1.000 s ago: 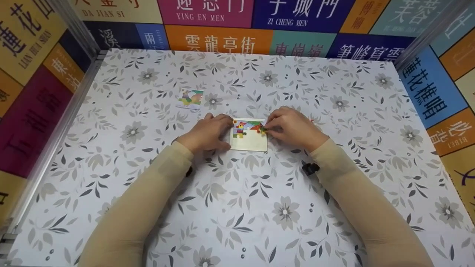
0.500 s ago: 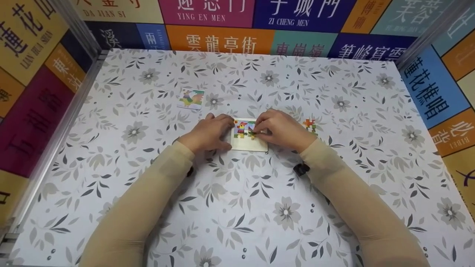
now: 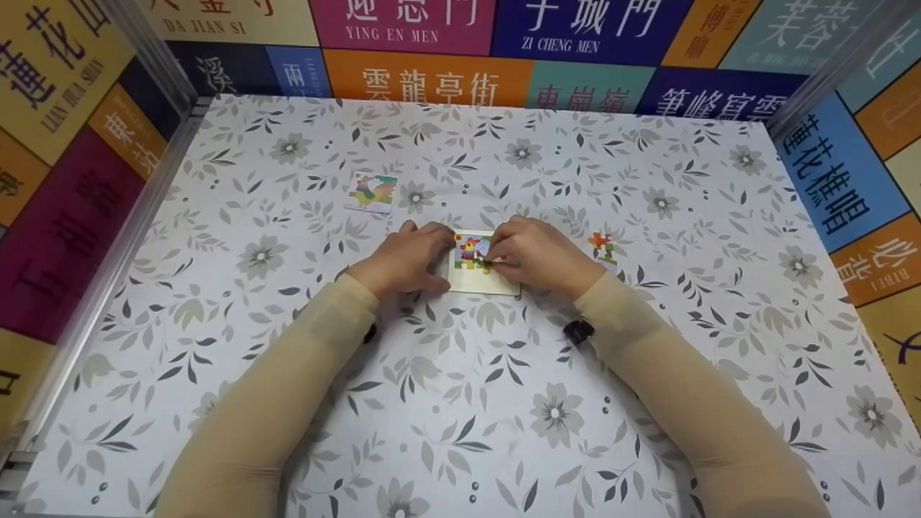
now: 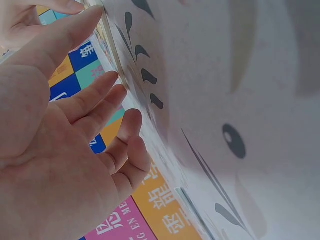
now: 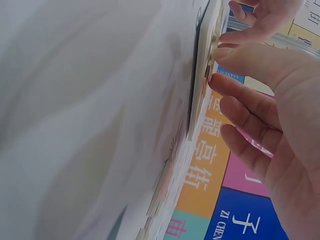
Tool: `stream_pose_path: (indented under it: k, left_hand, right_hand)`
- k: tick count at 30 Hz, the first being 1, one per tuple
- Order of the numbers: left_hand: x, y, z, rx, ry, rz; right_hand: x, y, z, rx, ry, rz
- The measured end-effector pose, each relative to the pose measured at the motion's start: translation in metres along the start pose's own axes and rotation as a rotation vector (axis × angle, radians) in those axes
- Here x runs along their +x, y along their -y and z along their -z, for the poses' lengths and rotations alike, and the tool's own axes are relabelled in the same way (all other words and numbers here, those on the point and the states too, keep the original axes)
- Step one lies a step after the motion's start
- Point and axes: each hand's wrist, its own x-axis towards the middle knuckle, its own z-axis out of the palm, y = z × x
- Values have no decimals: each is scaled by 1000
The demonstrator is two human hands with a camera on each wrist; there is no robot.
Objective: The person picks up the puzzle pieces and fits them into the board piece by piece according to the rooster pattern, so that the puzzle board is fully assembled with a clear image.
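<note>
A small jigsaw board [image 3: 478, 283] lies on the table, its lower part bare and cream. At its upper left, joined puzzle pieces [image 3: 468, 250] show a colourful rooster. My left hand [image 3: 404, 260] touches the board's left side, fingers near the far corner and thumb near the close one; in the left wrist view its fingers are fairly straight. My right hand [image 3: 541, 257] pinches a puzzle piece [image 5: 208, 71] between thumb and index finger, low over the board beside the joined pieces. Its fingertips hide much of that piece and the board's right part.
Loose puzzle pieces [image 3: 601, 244] lie right of my right hand. Toward the back left lies a small picture card [image 3: 372, 193] with a bird on it. A floral cloth [image 3: 460, 396] covers the table, and panels with large lettering [image 3: 424, 75] stand behind it.
My right hand has moved left across the board with the pinched piece, up to the rooster pieces. The loose pieces at the right have come into view. My left hand has stayed in place.
</note>
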Motion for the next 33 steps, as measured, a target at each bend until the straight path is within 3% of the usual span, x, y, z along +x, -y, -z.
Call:
stream_pose_path:
  k: [25, 33]
  left_hand:
    - [0, 0, 0, 4, 1, -4]
    - [-2, -1, 2, -11, -1, -14]
  right_hand:
    - [2, 1, -4, -4, -14, 47]
    - [1, 1, -4, 54, -12, 44]
